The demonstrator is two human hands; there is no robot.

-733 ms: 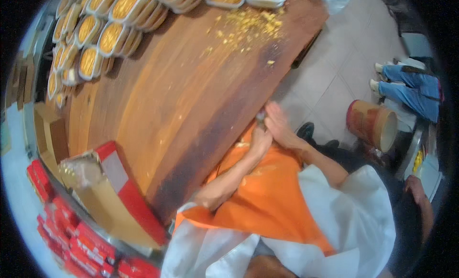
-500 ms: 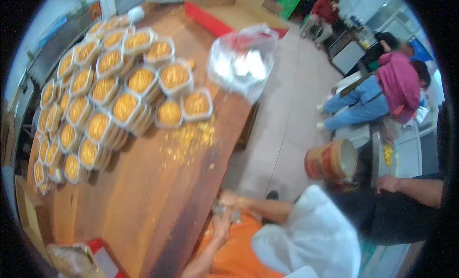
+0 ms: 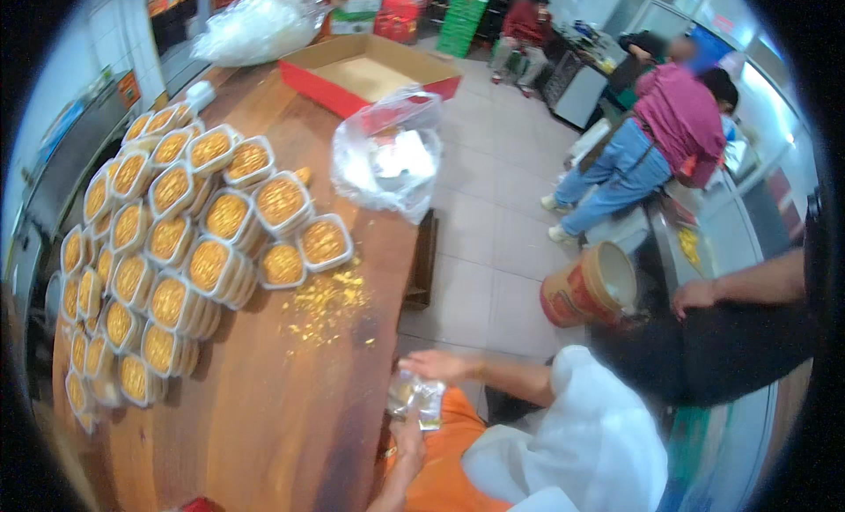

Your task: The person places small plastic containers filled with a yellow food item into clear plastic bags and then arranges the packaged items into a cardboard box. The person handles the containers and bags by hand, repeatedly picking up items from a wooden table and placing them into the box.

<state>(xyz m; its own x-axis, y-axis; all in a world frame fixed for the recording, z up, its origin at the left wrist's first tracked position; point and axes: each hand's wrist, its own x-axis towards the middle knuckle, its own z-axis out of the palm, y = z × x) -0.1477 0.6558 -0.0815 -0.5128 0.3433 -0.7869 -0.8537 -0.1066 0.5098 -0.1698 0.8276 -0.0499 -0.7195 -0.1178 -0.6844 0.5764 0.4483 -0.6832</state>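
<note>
Low over the table's near right edge, my left hand (image 3: 407,435) pinches a small clear plastic packet (image 3: 421,401) with something yellowish in it. My right hand (image 3: 436,364) is at the packet's upper edge, fingers stretched out; whether they touch it is hard to make out. To the left on the wooden table (image 3: 264,406) stand many stacked clear square tubs (image 3: 167,301), each with a golden, patterned round pastry on top. Yellow crumbs (image 3: 326,305) lie scattered between the tubs and my hands.
A clear plastic bag (image 3: 387,164) with white contents and a red shallow box (image 3: 370,72) sit at the table's far end. On the floor stands a reddish-brown bucket (image 3: 588,285). Another person's hand (image 3: 695,297) rests close by on the right; several people are farther back.
The view has shifted, so the table's far end shows more. My right hand has gone from closed at the packet to stretched fingers. The packet now shows more of its surface.
</note>
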